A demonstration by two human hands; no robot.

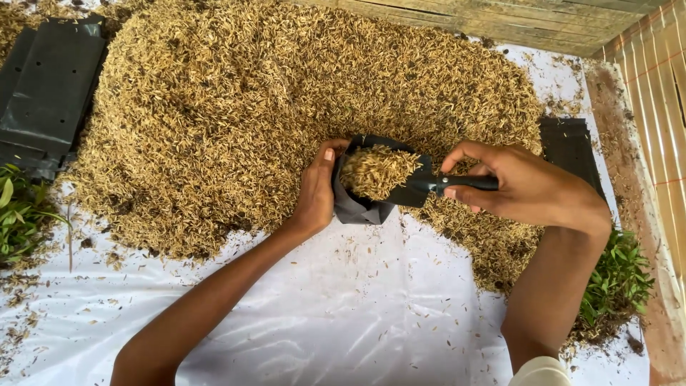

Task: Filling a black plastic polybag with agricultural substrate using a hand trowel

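My left hand (315, 191) grips the rim of a small black plastic bag (357, 207) that stands open at the near edge of a big heap of golden rice husk (236, 107). My right hand (518, 182) holds the handle of a black scoop (418, 187). The scoop is heaped with husk and rests over the bag's mouth. Both forearms reach in from the bottom of the view.
A white sheet (321, 307) covers the work surface. Stacks of flat black bags lie at the far left (46, 93) and at the right (568, 146). Green seedlings sit at the left edge (18, 214) and lower right (614, 282). Wooden boards (500, 18) and a slatted wall (657, 93) bound the area.
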